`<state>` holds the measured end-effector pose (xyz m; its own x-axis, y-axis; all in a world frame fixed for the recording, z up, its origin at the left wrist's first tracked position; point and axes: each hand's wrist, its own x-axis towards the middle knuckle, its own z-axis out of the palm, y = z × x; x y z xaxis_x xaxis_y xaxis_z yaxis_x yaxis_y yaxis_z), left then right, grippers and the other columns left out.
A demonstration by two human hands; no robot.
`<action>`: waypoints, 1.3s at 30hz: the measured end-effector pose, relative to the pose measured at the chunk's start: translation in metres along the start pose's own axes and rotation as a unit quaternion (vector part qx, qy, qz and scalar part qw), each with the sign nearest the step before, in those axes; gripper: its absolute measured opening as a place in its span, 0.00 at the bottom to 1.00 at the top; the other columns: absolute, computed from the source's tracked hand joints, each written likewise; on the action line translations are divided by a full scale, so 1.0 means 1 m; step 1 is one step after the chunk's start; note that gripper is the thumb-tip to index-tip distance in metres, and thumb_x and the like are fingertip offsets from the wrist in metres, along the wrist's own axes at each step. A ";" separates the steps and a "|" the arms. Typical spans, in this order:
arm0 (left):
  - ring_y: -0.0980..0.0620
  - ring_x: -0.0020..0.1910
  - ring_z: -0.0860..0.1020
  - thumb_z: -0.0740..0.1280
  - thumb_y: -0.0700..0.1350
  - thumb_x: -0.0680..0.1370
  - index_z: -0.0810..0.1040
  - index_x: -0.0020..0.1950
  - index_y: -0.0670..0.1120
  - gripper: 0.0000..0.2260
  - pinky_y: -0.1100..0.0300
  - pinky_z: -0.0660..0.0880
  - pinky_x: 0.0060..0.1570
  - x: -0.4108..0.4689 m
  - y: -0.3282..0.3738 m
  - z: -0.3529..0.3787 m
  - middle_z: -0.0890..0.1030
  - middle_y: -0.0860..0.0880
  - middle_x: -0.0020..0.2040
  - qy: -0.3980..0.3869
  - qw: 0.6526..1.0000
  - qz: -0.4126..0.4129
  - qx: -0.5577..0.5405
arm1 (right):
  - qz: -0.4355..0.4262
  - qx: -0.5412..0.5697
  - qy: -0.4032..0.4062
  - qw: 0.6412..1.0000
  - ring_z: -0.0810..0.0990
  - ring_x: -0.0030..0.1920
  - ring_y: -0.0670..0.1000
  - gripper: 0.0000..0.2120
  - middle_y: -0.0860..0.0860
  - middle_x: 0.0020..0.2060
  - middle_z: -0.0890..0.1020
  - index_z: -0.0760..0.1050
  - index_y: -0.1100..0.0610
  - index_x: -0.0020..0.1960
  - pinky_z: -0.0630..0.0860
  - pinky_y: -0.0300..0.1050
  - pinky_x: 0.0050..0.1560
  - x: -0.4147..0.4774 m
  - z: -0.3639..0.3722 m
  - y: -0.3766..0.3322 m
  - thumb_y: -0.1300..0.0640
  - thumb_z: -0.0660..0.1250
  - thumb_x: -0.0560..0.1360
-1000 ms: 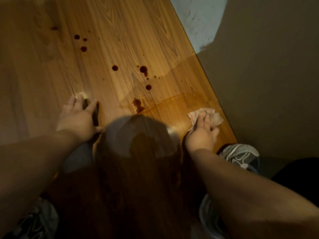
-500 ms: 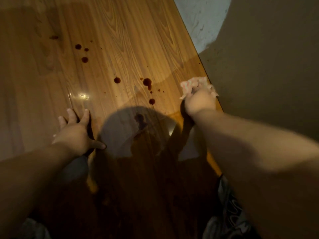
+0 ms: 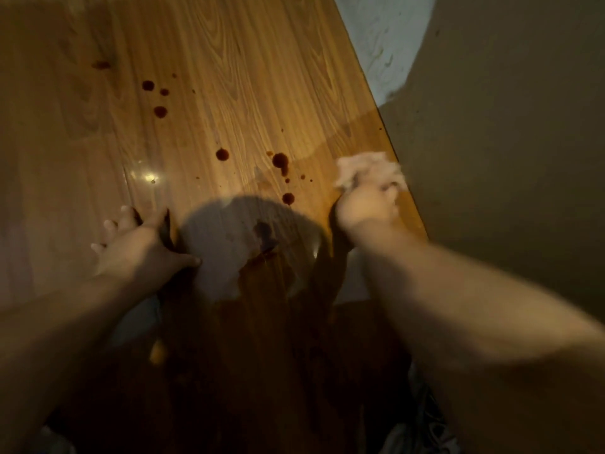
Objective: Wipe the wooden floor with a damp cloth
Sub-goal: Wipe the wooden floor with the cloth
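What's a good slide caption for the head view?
Right hand presses cloth on wooden floor; left hand braces near dark drops.

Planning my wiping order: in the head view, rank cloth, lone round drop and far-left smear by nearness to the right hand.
1. cloth, gripped in the right hand.
2. round drop, mid-floor, to its left.
3. smear, far upper left.

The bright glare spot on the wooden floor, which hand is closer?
Left. The left hand rests just below the glare spot; the right hand, gripping the pale crumpled cloth, is far right.
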<state>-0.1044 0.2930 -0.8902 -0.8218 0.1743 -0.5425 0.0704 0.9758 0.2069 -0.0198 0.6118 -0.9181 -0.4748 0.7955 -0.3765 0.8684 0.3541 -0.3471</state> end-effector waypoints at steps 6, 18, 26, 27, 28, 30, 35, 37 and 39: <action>0.41 0.74 0.57 0.71 0.57 0.71 0.59 0.77 0.53 0.37 0.37 0.56 0.71 0.019 0.014 -0.006 0.57 0.44 0.76 0.042 0.987 0.153 0.001 | -0.343 -0.071 -0.045 0.936 0.61 0.72 0.54 0.22 0.46 0.72 0.67 0.69 0.44 0.68 0.57 0.54 0.68 -0.060 0.014 0.035 0.52 0.59 0.73; 0.47 0.78 0.43 0.65 0.49 0.78 0.57 0.78 0.55 0.30 0.39 0.45 0.73 0.037 0.003 0.005 0.46 0.49 0.80 -0.015 0.989 0.145 -0.028 | -0.444 0.015 -0.181 0.877 0.72 0.65 0.50 0.20 0.51 0.65 0.76 0.74 0.54 0.66 0.65 0.50 0.69 -0.109 0.037 -0.022 0.62 0.66 0.75; 0.51 0.73 0.64 0.60 0.44 0.81 0.69 0.73 0.54 0.20 0.61 0.57 0.70 0.040 -0.007 0.009 0.68 0.50 0.74 0.115 0.974 0.124 -0.148 | -0.351 -0.133 -0.088 0.923 0.56 0.76 0.56 0.29 0.51 0.78 0.56 0.55 0.51 0.78 0.53 0.50 0.75 -0.046 0.004 -0.002 0.58 0.56 0.79; 0.52 0.74 0.63 0.60 0.44 0.81 0.69 0.73 0.54 0.20 0.62 0.56 0.70 0.042 -0.011 0.011 0.67 0.51 0.74 0.109 0.975 0.134 -0.142 | -0.265 -0.151 -0.074 0.949 0.50 0.77 0.57 0.31 0.50 0.78 0.51 0.50 0.49 0.79 0.49 0.51 0.76 -0.023 -0.008 -0.003 0.59 0.57 0.79; 0.54 0.74 0.62 0.60 0.43 0.81 0.68 0.73 0.54 0.21 0.63 0.54 0.70 0.044 -0.014 0.013 0.66 0.52 0.75 0.096 0.975 0.148 -0.134 | -0.197 -0.159 -0.073 0.965 0.46 0.78 0.57 0.33 0.49 0.79 0.47 0.46 0.49 0.79 0.47 0.53 0.76 -0.006 -0.015 -0.008 0.60 0.57 0.79; 0.58 0.74 0.57 0.59 0.38 0.78 0.67 0.74 0.53 0.24 0.63 0.50 0.71 0.047 -0.020 0.017 0.62 0.52 0.76 0.071 0.974 0.173 -0.126 | -0.143 -0.162 -0.070 0.974 0.44 0.78 0.57 0.35 0.51 0.78 0.44 0.43 0.50 0.79 0.46 0.54 0.76 0.008 -0.013 -0.027 0.60 0.58 0.78; 0.59 0.73 0.60 0.58 0.35 0.78 0.69 0.73 0.50 0.25 0.64 0.53 0.71 0.046 -0.024 0.011 0.66 0.50 0.75 0.099 0.969 0.188 -0.126 | -0.323 -0.152 -0.160 0.920 0.71 0.66 0.59 0.21 0.57 0.67 0.72 0.68 0.56 0.69 0.68 0.52 0.64 -0.056 0.040 -0.089 0.56 0.61 0.77; 0.51 0.72 0.66 0.59 0.36 0.78 0.70 0.72 0.48 0.23 0.63 0.57 0.69 0.045 -0.025 0.000 0.68 0.47 0.74 0.122 0.971 0.179 -0.102 | -0.487 -0.167 -0.213 0.830 0.63 0.73 0.56 0.25 0.54 0.74 0.65 0.63 0.52 0.75 0.58 0.53 0.71 -0.097 0.056 -0.088 0.55 0.58 0.78; 0.43 0.71 0.67 0.60 0.38 0.78 0.70 0.72 0.47 0.21 0.57 0.61 0.68 0.043 -0.022 -0.010 0.68 0.43 0.73 0.154 0.971 0.161 -0.081 | -0.579 -0.150 -0.241 0.764 0.55 0.76 0.54 0.27 0.51 0.77 0.58 0.58 0.49 0.77 0.47 0.55 0.74 -0.108 0.052 -0.077 0.56 0.57 0.78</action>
<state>-0.1469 0.2778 -0.9101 -0.9036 0.3956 -0.1644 0.2829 0.8392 0.4645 -0.0430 0.4728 -0.8953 -0.8846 -0.3847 -0.2635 -0.2144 0.8374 -0.5027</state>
